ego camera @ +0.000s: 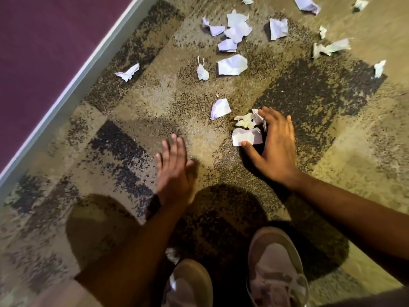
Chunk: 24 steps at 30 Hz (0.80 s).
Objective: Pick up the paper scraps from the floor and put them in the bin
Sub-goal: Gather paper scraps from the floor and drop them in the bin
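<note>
Several white crumpled paper scraps lie scattered on the speckled carpet. My right hand (pixel 273 142) cups over a small pile of scraps (pixel 247 129), its thumb touching a flat scrap and its fingers curving past the crumpled ones. My left hand (pixel 174 171) hovers flat over bare carpet with straight fingers and holds nothing. One scrap (pixel 220 108) lies just beyond the pile. A larger cluster of scraps (pixel 234 34) sits farther ahead. No bin is in view.
A purple wall (pixel 44 52) with a pale baseboard (pixel 73 85) runs diagonally along the left. A lone scrap (pixel 128 72) lies near it. More scraps (pixel 332 47) dot the far right. My two shoes (pixel 274 269) stand at the bottom.
</note>
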Available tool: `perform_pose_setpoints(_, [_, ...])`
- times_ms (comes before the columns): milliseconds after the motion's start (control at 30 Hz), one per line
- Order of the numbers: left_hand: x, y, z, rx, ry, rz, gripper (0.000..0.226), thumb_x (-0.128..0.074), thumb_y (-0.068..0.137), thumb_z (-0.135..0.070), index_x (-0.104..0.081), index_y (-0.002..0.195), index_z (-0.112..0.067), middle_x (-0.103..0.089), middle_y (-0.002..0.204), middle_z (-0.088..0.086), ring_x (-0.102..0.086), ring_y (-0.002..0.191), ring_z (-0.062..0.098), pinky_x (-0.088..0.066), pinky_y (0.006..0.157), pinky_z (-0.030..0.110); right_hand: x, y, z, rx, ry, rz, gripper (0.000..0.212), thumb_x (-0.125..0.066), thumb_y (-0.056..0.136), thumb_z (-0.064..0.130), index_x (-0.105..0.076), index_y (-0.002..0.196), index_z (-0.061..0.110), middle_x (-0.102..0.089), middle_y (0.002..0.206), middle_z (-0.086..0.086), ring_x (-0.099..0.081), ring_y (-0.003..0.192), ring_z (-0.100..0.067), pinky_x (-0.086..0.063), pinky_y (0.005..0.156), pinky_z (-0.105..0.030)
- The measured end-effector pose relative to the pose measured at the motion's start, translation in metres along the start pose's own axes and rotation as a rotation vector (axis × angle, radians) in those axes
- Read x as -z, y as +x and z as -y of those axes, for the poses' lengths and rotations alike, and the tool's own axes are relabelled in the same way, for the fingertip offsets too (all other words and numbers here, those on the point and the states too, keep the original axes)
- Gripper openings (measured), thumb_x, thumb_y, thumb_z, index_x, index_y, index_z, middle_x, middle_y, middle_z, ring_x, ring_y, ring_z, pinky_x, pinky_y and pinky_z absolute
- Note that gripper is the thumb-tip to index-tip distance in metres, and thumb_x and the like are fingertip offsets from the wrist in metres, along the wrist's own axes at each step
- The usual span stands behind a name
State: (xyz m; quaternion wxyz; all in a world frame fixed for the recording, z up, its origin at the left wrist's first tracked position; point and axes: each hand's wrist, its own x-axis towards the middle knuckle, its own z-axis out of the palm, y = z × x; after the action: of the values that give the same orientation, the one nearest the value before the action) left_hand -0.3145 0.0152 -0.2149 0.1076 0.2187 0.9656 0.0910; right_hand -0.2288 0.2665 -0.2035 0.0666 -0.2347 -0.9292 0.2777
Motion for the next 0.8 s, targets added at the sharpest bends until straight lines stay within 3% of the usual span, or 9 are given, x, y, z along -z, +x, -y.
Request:
perform_pose_setpoints(133, [0.001, 0.047, -0.063, -0.086, -0.218, 0.066, 0.061, -0.005, 0.105, -0.044, -0.005, 0.16, -0.019, 0.003, 0.168, -0.002, 0.01, 0.155, 0.018, -0.006, 0.127, 0.05, -0.002, -0.001, -0.001, 0.003, 0.008, -0.019, 0.079, -0.059, 0.095, 0.051, -0.035, 0.155, 0.006, -0.036, 0.164, -0.009, -0.029, 0.154, -0.025, -0.011, 0.13, -0.056])
perform_pose_setpoints(200, [0.009, 0.055, -0.092, -0.156, -0.444, 0.062, 0.059, -0.016, 0.104, -0.042, -0.018, 0.159, -0.022, -0.01, 0.168, -0.008, 0.001, 0.156, 0.014, -0.006, 0.127, 0.049, -0.003, 0.0, -0.002, 0.011, 0.018, -0.035, 0.078, -0.062, 0.095, 0.05, -0.036, 0.154, 0.006, -0.038, 0.162, -0.01, -0.032, 0.153, -0.026, -0.013, 0.129, -0.056])
perform_pose_setpoints(267, [0.019, 0.05, -0.104, -0.181, -0.533, -0.041, 0.051, -0.035, 0.104, -0.036, -0.037, 0.153, -0.021, -0.031, 0.162, -0.008, -0.016, 0.154, 0.013, -0.013, 0.126, 0.045, -0.003, -0.001, -0.003, 0.017, 0.017, -0.045, 0.076, -0.063, 0.095, 0.049, -0.037, 0.153, 0.006, -0.039, 0.161, -0.011, -0.033, 0.152, -0.026, -0.014, 0.129, -0.057])
perform_pose_setpoints(333, [0.025, 0.033, -0.094, -0.102, -0.466, -0.157, 0.039, -0.048, 0.102, -0.028, -0.05, 0.139, -0.019, -0.049, 0.148, -0.002, -0.038, 0.142, 0.017, -0.025, 0.12, 0.041, -0.004, -0.001, -0.003, 0.013, -0.011, -0.036, 0.075, -0.062, 0.096, 0.049, -0.037, 0.152, 0.007, -0.039, 0.161, -0.011, -0.033, 0.152, -0.026, -0.014, 0.129, -0.057])
perform_pose_setpoints(400, [0.022, 0.007, -0.068, 0.113, -0.357, -0.23, 0.027, -0.055, 0.099, -0.031, -0.055, 0.122, -0.017, -0.057, 0.13, 0.008, -0.051, 0.122, 0.023, -0.038, 0.109, 0.044, -0.004, 0.0, -0.002, 0.009, -0.056, -0.018, 0.074, -0.058, 0.095, 0.052, -0.037, 0.152, 0.01, -0.038, 0.161, -0.01, -0.032, 0.152, -0.026, -0.013, 0.129, -0.057])
perform_pose_setpoints(500, [0.014, -0.041, -0.012, 0.188, -0.076, -0.138, 0.037, -0.048, 0.094, -0.05, -0.051, 0.102, -0.014, -0.057, 0.107, 0.013, -0.056, 0.099, 0.03, -0.045, 0.093, 0.045, -0.005, 0.0, -0.001, 0.002, -0.096, -0.01, 0.075, -0.056, 0.096, 0.055, -0.036, 0.154, 0.011, -0.037, 0.161, -0.009, -0.03, 0.152, -0.025, -0.011, 0.129, -0.056])
perform_pose_setpoints(600, [0.013, -0.079, 0.042, 0.153, 0.082, 0.028, 0.046, -0.047, 0.091, -0.059, -0.054, 0.105, -0.016, -0.051, 0.104, 0.007, -0.051, 0.1, 0.026, -0.038, 0.092, 0.045, -0.005, 0.0, 0.0, 0.006, -0.108, -0.006, 0.076, -0.056, 0.096, 0.055, -0.034, 0.154, 0.011, -0.035, 0.162, -0.009, -0.029, 0.153, -0.024, -0.01, 0.13, -0.055])
perform_pose_setpoints(700, [0.011, -0.093, 0.067, 0.251, 0.117, 0.027, 0.058, -0.045, 0.09, -0.064, -0.059, 0.115, -0.014, -0.052, 0.109, 0.011, -0.05, 0.104, 0.029, -0.035, 0.094, 0.048, -0.005, -0.001, 0.001, 0.003, -0.124, -0.011, 0.075, -0.058, 0.096, 0.054, -0.035, 0.153, 0.011, -0.036, 0.161, -0.009, -0.029, 0.152, -0.024, -0.008, 0.13, -0.055])
perform_pose_setpoints(800, [0.008, -0.089, 0.066, 0.24, 0.087, 0.002, 0.052, -0.037, 0.095, -0.053, -0.061, 0.108, -0.009, -0.052, 0.108, 0.016, -0.049, 0.1, 0.034, -0.037, 0.089, 0.048, -0.005, -0.001, 0.002, 0.015, -0.144, -0.007, 0.074, -0.058, 0.097, 0.053, -0.035, 0.152, 0.011, -0.037, 0.159, -0.011, -0.029, 0.152, -0.025, -0.01, 0.13, -0.057])
